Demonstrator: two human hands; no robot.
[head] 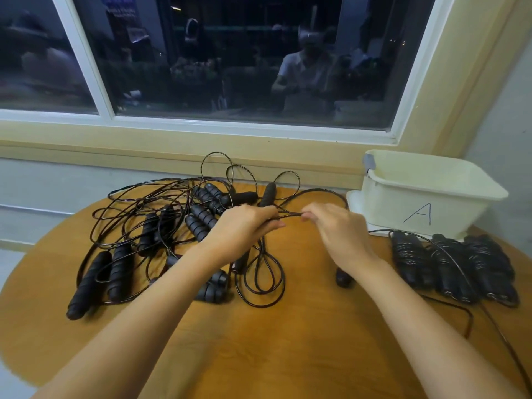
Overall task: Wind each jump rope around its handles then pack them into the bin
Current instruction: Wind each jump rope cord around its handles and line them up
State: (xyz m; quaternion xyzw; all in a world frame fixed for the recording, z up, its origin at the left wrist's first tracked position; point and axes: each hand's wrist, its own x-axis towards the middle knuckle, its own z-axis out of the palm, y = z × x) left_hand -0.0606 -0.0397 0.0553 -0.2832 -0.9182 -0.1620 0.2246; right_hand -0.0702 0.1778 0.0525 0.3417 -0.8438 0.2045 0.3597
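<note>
A tangle of black jump ropes (161, 226) with ribbed black handles covers the left and middle of the round wooden table (288, 341). My left hand (244, 226) grips a handle and a bunch of cord above the table's middle. My right hand (339, 228) pinches the same cord (290, 215) just to the right, so a short stretch runs between the hands. Loops of that cord (264, 280) hang onto the table below. One handle end (344, 279) shows under my right wrist. Three wound ropes (452, 266) lie at the right. The cream bin (426, 197), marked "A", stands behind them.
The bin sits on a white lid or tray (355, 201) at the table's back right. A loose cord (466, 318) trails along the table's right edge. A wall and a dark window (230, 61) rise directly behind the table.
</note>
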